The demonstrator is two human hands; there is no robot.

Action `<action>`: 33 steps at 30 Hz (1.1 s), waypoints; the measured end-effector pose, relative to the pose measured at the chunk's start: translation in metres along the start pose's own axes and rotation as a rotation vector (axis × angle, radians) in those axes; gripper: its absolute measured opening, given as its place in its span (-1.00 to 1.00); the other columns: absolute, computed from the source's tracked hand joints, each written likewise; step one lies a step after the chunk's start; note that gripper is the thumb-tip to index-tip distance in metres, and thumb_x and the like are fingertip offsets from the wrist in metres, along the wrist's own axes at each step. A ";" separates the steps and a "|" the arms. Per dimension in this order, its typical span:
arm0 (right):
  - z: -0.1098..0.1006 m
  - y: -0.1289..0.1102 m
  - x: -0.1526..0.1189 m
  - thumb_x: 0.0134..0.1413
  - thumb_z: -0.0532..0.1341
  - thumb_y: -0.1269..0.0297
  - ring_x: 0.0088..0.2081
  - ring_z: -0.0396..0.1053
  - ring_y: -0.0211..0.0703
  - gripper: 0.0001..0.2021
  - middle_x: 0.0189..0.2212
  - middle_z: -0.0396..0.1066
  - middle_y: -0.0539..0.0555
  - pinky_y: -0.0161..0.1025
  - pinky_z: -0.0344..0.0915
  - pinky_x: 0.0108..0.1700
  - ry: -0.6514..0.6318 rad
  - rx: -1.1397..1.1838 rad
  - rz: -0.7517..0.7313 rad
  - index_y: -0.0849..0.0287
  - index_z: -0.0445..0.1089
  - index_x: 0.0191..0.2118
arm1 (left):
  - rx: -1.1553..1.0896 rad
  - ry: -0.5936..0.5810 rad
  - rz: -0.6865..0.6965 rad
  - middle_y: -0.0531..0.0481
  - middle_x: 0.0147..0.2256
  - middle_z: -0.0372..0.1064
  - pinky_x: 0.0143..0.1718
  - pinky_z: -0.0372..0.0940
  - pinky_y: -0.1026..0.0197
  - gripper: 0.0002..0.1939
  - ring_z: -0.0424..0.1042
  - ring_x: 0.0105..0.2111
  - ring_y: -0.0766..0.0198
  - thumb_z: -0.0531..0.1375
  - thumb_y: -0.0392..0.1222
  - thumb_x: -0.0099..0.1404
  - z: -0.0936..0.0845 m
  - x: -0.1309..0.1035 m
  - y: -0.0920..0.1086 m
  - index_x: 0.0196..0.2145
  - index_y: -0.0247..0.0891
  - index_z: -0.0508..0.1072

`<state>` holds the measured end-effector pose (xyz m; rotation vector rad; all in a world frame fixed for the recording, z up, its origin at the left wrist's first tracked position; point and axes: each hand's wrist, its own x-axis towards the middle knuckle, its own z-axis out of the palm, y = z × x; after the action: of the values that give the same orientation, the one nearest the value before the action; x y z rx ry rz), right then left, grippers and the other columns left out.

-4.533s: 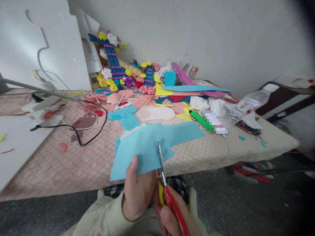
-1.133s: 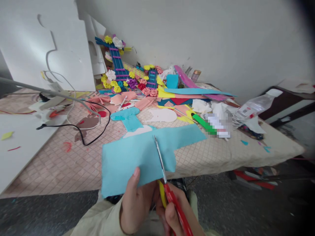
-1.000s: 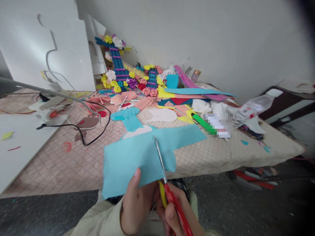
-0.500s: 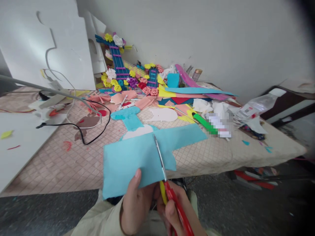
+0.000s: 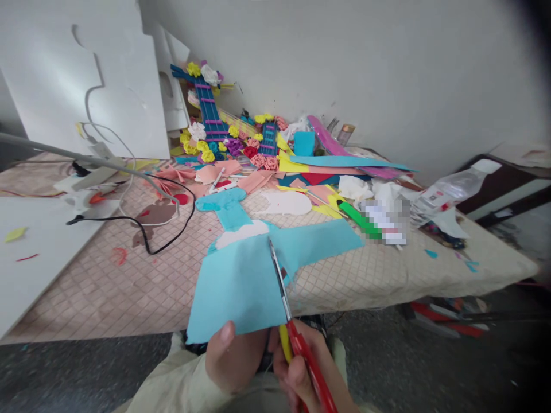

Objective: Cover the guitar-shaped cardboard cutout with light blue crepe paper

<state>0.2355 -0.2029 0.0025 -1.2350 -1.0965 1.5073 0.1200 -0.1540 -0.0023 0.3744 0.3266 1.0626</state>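
Note:
My left hand (image 5: 235,353) pinches the near edge of a light blue sheet (image 5: 236,287), thumb on top and fingers hidden beneath. In my right hand (image 5: 307,361) are red-handled scissors (image 5: 303,338), their blades pointing away from me along the sheet's right side. A yellow patch shows beside the handle. Beyond the blades, a long blue strip (image 5: 321,244) reaches right across the table. Just past the sheet lies a blue cut-out (image 5: 232,212) with a wide head and a narrow neck, and a white piece (image 5: 241,234) sits at its lower end.
Decorated guitar-like crafts (image 5: 210,115) with paper flowers lean at the back wall. Coloured sheets and scraps (image 5: 327,172) pile before them. A green cutter (image 5: 359,219) and a plastic bottle (image 5: 451,189) lie right. A black cable (image 5: 172,244) loops at left beside a white board (image 5: 38,246).
The blue sheet has turned and its lower part has swung away from the strip at right. My left hand has shifted slightly left and down; the scissors stay nearly in place.

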 end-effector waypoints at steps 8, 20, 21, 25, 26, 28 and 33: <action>0.002 -0.004 0.001 -0.16 -0.01 -0.41 -0.66 -0.06 -0.41 -0.36 -0.63 0.00 -0.13 -0.42 -0.04 -0.68 -0.035 -0.001 -0.025 0.16 0.14 -0.32 | -0.127 0.083 -0.089 -0.09 0.01 0.33 -0.04 0.21 0.10 -0.40 0.21 0.07 -0.07 0.08 0.10 0.15 0.008 0.007 -0.002 0.10 -0.22 0.30; -0.002 -0.008 0.006 -0.17 -0.05 -0.43 -0.66 -0.04 -0.39 -0.34 -0.66 -0.01 -0.13 -0.40 -0.04 -0.68 -0.089 -0.034 -0.055 0.16 0.13 -0.34 | -0.147 0.095 -0.028 -0.10 -0.20 0.47 0.18 -0.04 -0.01 -0.61 0.11 0.14 -0.10 0.12 0.10 0.11 0.004 0.008 -0.005 -0.32 -0.23 0.56; -0.001 -0.007 0.006 -0.18 -0.05 -0.44 -0.66 -0.04 -0.38 -0.34 -0.66 -0.01 -0.13 -0.40 -0.03 -0.68 -0.078 -0.038 -0.052 0.16 0.14 -0.34 | -0.143 0.099 -0.053 -0.09 -0.19 0.47 0.19 -0.04 -0.01 -0.62 0.10 0.14 -0.09 0.12 0.08 0.12 0.004 0.007 -0.004 -0.30 -0.23 0.56; 0.002 -0.008 0.003 -0.16 -0.05 -0.42 -0.67 -0.02 -0.38 -0.37 -0.65 -0.03 -0.13 -0.39 -0.03 -0.69 -0.024 -0.054 -0.038 0.15 0.14 -0.35 | -0.157 0.103 -0.034 -0.10 -0.11 0.43 0.19 -0.06 -0.01 -0.55 0.09 0.15 -0.09 0.09 0.10 0.13 0.002 0.006 -0.006 -0.17 -0.22 0.52; 0.003 -0.010 0.003 -0.14 -0.06 -0.41 -0.68 -0.01 -0.39 -0.38 -0.65 -0.03 -0.13 -0.39 -0.04 -0.69 -0.016 -0.058 -0.028 0.15 0.15 -0.35 | -0.161 0.097 -0.017 -0.11 -0.10 0.42 0.19 -0.06 -0.03 -0.51 0.09 0.15 -0.10 0.08 0.12 0.13 0.001 0.008 -0.008 -0.12 -0.23 0.50; 0.004 -0.012 0.001 -0.14 -0.06 -0.41 -0.68 -0.01 -0.39 -0.37 -0.65 -0.03 -0.13 -0.38 -0.05 -0.69 -0.006 -0.067 -0.001 0.15 0.16 -0.34 | -0.163 0.077 0.007 -0.13 -0.06 0.40 0.19 -0.07 -0.05 -0.43 0.08 0.15 -0.11 0.06 0.16 0.13 -0.001 0.011 -0.013 -0.04 -0.24 0.44; 0.004 -0.012 0.000 -0.19 -0.04 -0.44 -0.70 0.00 -0.41 -0.34 -0.66 -0.02 -0.15 -0.39 -0.06 -0.68 0.032 -0.086 0.045 0.15 0.19 -0.34 | -0.127 0.027 0.016 -0.10 0.05 0.30 0.22 -0.15 -0.03 -0.37 0.01 0.19 -0.10 0.02 0.19 0.16 0.001 0.015 -0.013 0.08 -0.23 0.33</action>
<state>0.2328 -0.2004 0.0145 -1.3463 -1.1289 1.4828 0.1372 -0.1470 -0.0089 0.2496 0.2794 1.0987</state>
